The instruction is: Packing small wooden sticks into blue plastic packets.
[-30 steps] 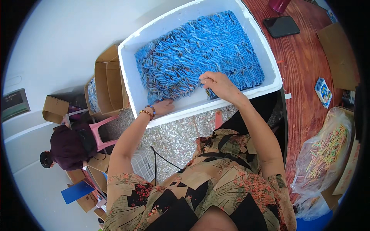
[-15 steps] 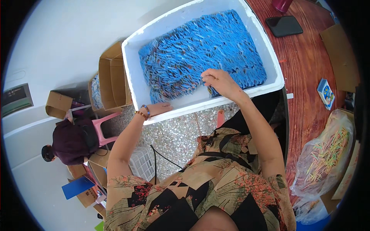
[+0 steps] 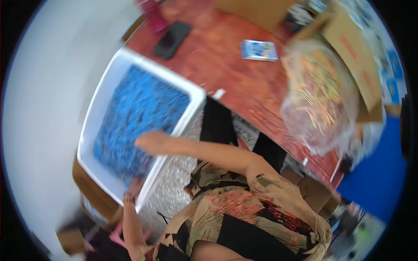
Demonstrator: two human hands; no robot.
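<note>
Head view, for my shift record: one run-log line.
left hand: inside white rectangular foam box | right hand: over blue packets, contact blurred | black phone: on red wooden table

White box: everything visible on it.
The white box is roughly rectangular, open-topped, with rounded corners and a thick pale rim; it looks like foam. Densely packed blue items cover much of its floor. Its upper end borders the red-brown table. The right hand is over the items; the left hand is at the lower end. Blur hides whether either touches the box.
</note>
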